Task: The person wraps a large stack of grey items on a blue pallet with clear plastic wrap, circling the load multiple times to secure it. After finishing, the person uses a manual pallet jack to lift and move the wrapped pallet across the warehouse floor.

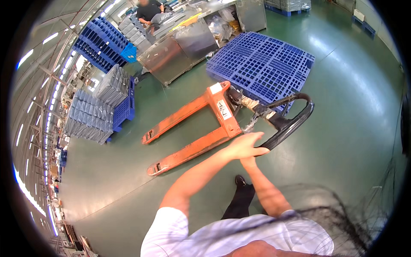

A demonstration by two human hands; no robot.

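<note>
On green floor (pixel 115 175), orange jack (pixel 231 126): 2 forks (pixel 192 155) low, pallet (pixel 262 59) beyond. Left grip (pixel 244 146) touching handle's (pixel 293 125) near end, right grip (pixel 248 162) mostly hidden beneath; cannot tell if either clamps. Seemingly early: handle reached, nothing carried yet.

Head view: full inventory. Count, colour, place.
Pallet jack: 1, orange, mid-floor
Handle loop: 1, black, right end of jack
Flat pallet: at least 1, blue, behind handle
Pallet stack: 1, blue, upper left
Crate: 1, blue, beside pallet stack
Bundled stacks: several, grey, left
Loaded pallet: 1, blue, under left stacks
Workbench: 1, metallic, top centre
Plastic bags: count unclear, clear, inside workbench
Co-worker: 1, dark top, at workbench
Wrapped load: 1, grey, top edge
Far pallets: 2+, blue, upper right
Ceiling lights: many, white, left
Shirt: 1, white, bottom
Shoe: 1, black, lower centre
Left hand: 1, bare, at handle loop
Right hand: 1, bare, under left, mostly hidden
</note>
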